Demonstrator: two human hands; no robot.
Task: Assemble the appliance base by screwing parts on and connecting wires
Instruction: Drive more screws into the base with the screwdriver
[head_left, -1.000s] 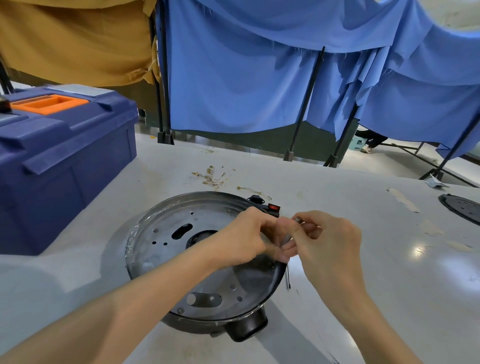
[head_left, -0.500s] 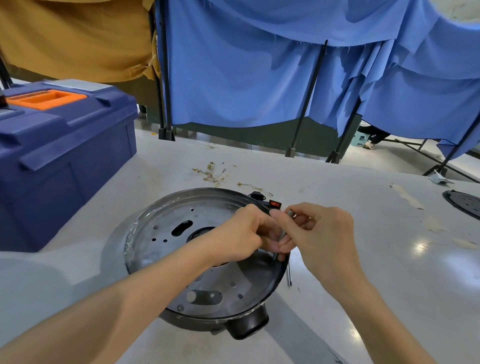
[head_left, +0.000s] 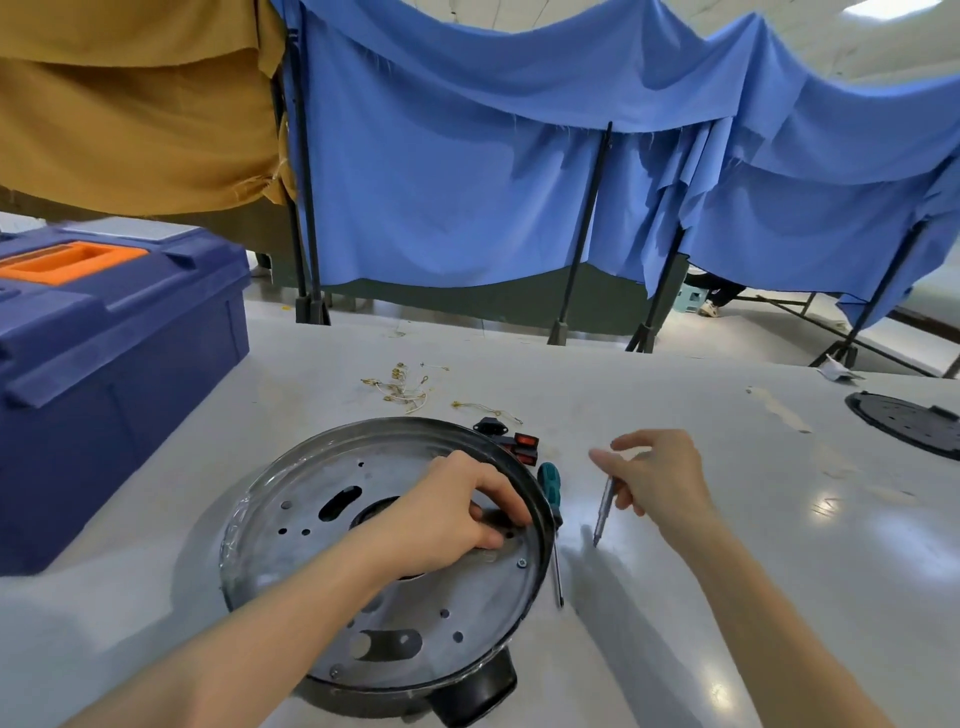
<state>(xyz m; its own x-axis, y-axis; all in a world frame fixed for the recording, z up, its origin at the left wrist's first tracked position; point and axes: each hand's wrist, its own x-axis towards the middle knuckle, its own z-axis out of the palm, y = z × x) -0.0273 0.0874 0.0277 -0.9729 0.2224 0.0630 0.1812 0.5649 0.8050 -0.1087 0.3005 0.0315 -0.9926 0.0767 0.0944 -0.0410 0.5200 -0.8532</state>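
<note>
Your left hand rests inside the upturned appliance base, which sits on the table right in front of you. Its fingers curl down onto the metal plate just inside the right rim. Whether they pinch a small part there is hidden, so I cannot tell. Your right hand holds a slim silver driver in a light pinch. The driver's long axis runs steeply downward and its tip hangs over bare table outside the rim.

The spot under your left fingertips lies to the left of that tip, across the rim. A green-handled screwdriver lies between them, just beside the rim. The right hand is the one to close that gap, probably by lifting the tip over the rim and standing it upright on the plate.
</note>
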